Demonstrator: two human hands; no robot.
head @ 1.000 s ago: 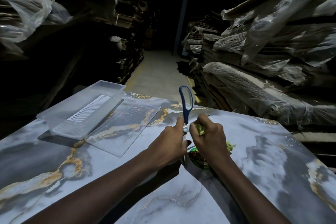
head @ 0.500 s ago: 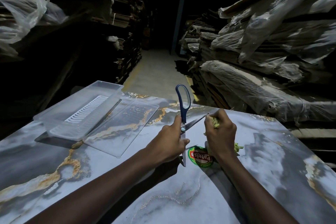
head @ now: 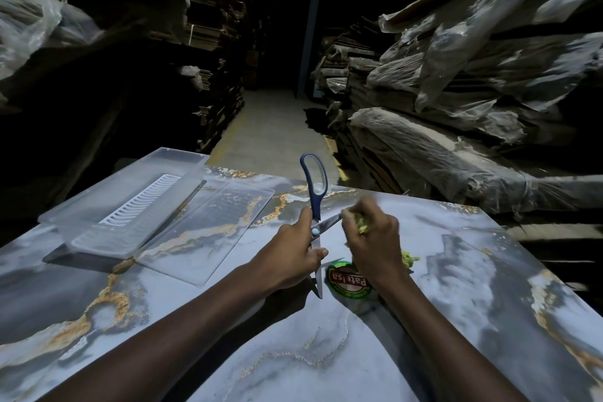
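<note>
The scissors (head: 315,206) are gripped near the pivot by the left hand (head: 293,251), handle loop at 12 o'clock, blades parted. A yellow-green wad (head: 360,225) is pinched in the curled fingers of the right hand (head: 372,238) at the upper blade, 3 o'clock from the pivot; contact is blurred. The labelled packet (head: 349,279) lies on the table (head: 489,287) below, at 6 o'clock. Progress is judged partial: scraps (head: 409,259) are already shed, and the lower blade remains to be handled.

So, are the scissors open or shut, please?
Open: the scissors blades splay in a V, one toward the right hand, one down.
</note>
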